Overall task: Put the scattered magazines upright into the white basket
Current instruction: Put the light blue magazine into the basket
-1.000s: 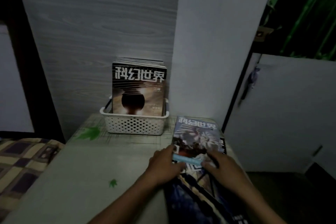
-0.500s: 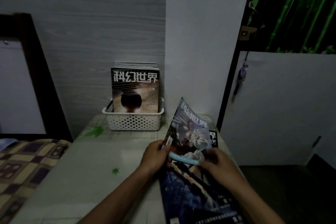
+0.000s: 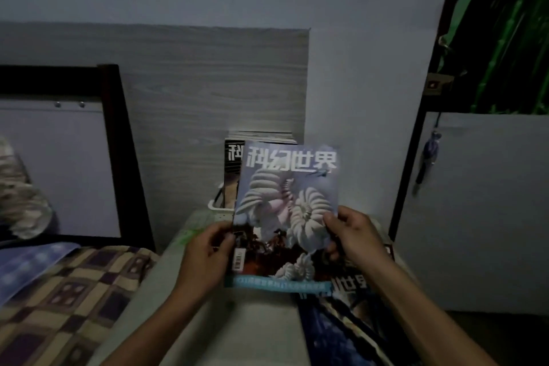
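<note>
I hold a magazine with a pale blue shell-pattern cover [image 3: 285, 205] upright above the table, facing me. My left hand [image 3: 208, 252] grips its left edge and my right hand [image 3: 353, 238] grips its right edge. Behind it, the white basket [image 3: 214, 205] shows only a bit of its left rim, with several magazines [image 3: 233, 157] standing upright inside. More magazines [image 3: 350, 315] lie flat on the table under my right forearm.
The pale table [image 3: 243, 327] stands against a grey wood-grain panel [image 3: 208, 92]. A bed with a checked cover [image 3: 65, 300] and dark frame lies to the left. A white cabinet door [image 3: 481, 211] is at the right.
Both hands lifted the shell-cover magazine off the flat pile and turned it upright. It now covers most of the basket. The camera view has shifted too.
</note>
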A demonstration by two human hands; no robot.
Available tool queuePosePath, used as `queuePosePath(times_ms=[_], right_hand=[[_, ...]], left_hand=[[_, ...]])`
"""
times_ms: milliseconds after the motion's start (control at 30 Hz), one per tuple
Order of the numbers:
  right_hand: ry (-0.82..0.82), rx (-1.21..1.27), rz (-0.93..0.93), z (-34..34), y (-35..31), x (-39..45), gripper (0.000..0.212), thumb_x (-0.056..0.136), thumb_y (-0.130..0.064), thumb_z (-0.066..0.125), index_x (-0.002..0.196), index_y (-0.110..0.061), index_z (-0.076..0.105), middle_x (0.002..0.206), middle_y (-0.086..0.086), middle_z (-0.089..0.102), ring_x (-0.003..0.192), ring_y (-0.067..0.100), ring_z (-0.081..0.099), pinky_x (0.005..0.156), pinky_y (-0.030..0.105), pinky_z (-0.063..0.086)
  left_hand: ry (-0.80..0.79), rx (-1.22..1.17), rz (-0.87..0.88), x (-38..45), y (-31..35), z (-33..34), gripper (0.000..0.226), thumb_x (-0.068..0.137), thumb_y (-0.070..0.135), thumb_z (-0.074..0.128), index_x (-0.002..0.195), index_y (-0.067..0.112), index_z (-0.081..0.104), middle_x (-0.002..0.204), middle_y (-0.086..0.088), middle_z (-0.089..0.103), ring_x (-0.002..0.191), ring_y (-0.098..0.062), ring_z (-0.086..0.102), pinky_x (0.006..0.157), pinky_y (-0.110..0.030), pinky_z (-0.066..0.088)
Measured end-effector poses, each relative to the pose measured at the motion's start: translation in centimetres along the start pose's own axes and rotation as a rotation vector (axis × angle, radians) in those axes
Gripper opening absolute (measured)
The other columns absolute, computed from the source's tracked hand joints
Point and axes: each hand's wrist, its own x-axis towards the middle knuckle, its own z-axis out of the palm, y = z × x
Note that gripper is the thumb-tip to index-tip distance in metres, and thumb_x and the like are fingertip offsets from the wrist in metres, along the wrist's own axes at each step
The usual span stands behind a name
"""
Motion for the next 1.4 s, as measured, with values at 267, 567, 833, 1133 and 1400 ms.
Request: queuePosePath(times_ms=[267,567,833,1133,1400], right_hand=[[0.04,-0.028,-0.172,3.7,-7.1,7.2,0.012,0.098,-0.017,0.054,0.097,-0.011,0.065,0.077,0.008,0.068,0.059,0.021,0.064,0.054,0.032,0.057],[0.167,-0.021,-0.082,6.9,-2.9,16.9,0.017,0.091,-0.016,0.066,0.08,-0.016,0.053,0.079,0.012,0.067,0.057,0.024,0.063,0.059,0.038,0.058],[0.227,-0.034,0.036,7.5,4.8,18.7,0.024,0.086,-0.009,0.07,0.07,-0.014,0.053,0.069,0.013,0.063,0.05,0.023,0.06,0.052,0.031,0.052],[0.293,-0.447,0.023,7.0,5.2,18.1,0.03,0.079,-0.025,0.078,0.065,-0.007,0.058,0.067,0.013,0.066,0.062,0.023,0.059,0.057,0.028,0.041],[0.134,-0.547,-0.024,0.9,5.4,8.8,0.023,0.082,-0.026,0.073,0.066,-0.013,0.064,0.068,0.004,0.067,0.068,0.02,0.064,0.064,0.032,0.047]], left_hand=[[0.123,0.116,0.11,11.5,1.7,-4.4,0.011,0.089,0.006,0.065,0.082,0.015,0.065,0.079,-0.006,0.069,0.076,-0.027,0.069,0.073,-0.049,0.059],[0.149,0.238,0.132,17.7,-2.9,-1.4,0.025,0.088,0.017,0.068,0.072,0.032,0.057,0.072,0.013,0.064,0.063,0.002,0.061,0.052,-0.017,0.045],[-0.026,0.351,0.001,17.9,-8.8,0.7,0.023,0.088,0.02,0.069,0.072,0.034,0.058,0.071,0.01,0.064,0.07,0.012,0.06,0.052,-0.01,0.04],[-0.002,0.633,0.013,16.8,-8.4,1.6,0.021,0.088,0.033,0.067,0.072,0.031,0.054,0.079,0.004,0.061,0.066,-0.007,0.054,0.053,-0.023,0.042],[-0.052,0.523,0.037,7.1,-4.0,3.8,0.008,0.084,0.022,0.065,0.079,0.021,0.058,0.078,0.001,0.063,0.071,-0.022,0.06,0.063,-0.035,0.05]])
